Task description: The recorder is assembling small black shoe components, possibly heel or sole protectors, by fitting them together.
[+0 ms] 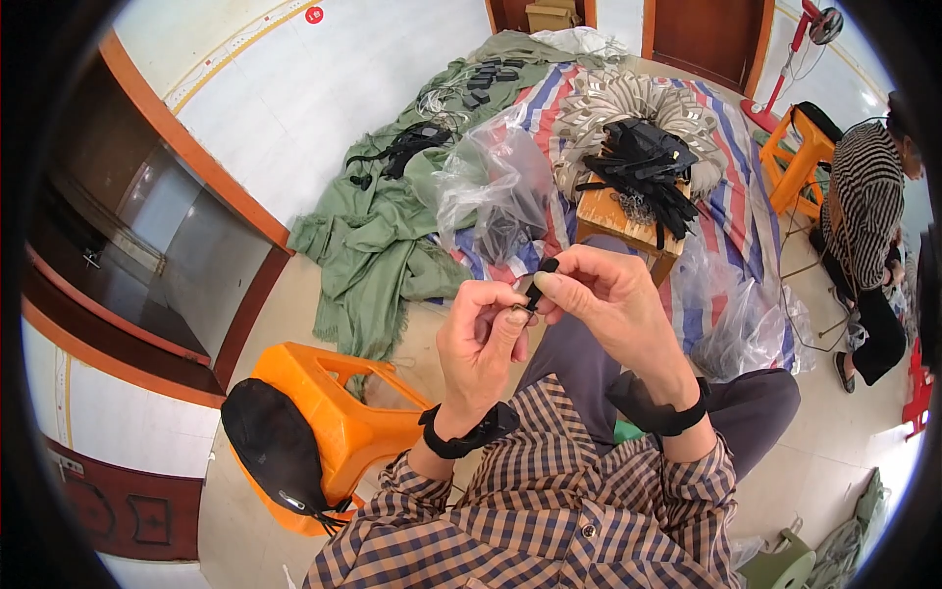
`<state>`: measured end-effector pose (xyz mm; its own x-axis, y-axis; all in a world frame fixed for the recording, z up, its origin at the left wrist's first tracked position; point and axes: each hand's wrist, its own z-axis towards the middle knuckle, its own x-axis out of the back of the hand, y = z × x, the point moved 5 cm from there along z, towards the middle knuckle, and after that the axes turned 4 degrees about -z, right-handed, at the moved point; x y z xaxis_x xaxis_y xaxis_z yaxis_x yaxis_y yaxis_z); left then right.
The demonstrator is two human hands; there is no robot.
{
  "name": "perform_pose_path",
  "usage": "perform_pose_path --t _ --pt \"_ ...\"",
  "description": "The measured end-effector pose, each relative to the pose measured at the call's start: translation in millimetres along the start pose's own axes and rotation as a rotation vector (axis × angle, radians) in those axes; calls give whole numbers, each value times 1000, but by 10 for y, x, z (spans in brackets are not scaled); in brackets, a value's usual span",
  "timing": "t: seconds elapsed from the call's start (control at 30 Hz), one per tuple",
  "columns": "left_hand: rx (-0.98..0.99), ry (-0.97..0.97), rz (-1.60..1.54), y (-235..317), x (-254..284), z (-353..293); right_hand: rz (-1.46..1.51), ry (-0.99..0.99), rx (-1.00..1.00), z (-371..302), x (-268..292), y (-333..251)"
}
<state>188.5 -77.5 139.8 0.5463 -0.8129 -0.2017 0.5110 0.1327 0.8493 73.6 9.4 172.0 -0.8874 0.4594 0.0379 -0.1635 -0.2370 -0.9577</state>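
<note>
My left hand (480, 342) and my right hand (610, 302) meet in front of my chest. Between their fingertips is a short black strap (535, 292). The right thumb and forefinger pinch its upper part, and the left fingers close on its lower end, where a small shiny piece partly shows. Just beyond the hands stands a wooden stool (628, 218) topped by a heap of black straps (648, 157). Small metal rings (633, 204) lie at that heap's near side.
An orange stool (368, 432) with a black bag (270, 437) is at my left. Ahead, a striped sheet (721, 221) bears beige strips (638, 98) and clear plastic bags (496, 187), beside a green cloth (358, 260). Another person (868, 206) sits at right near a red fan (785, 69).
</note>
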Motion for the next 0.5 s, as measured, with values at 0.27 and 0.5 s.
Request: perform_pose_path --t 0.27,0.5 --pt "26 53 -3 -26 1 -11 -186 107 42 -64 -59 -9" --pt "-39 130 19 64 -63 -62 -91 154 23 -150 -87 68"
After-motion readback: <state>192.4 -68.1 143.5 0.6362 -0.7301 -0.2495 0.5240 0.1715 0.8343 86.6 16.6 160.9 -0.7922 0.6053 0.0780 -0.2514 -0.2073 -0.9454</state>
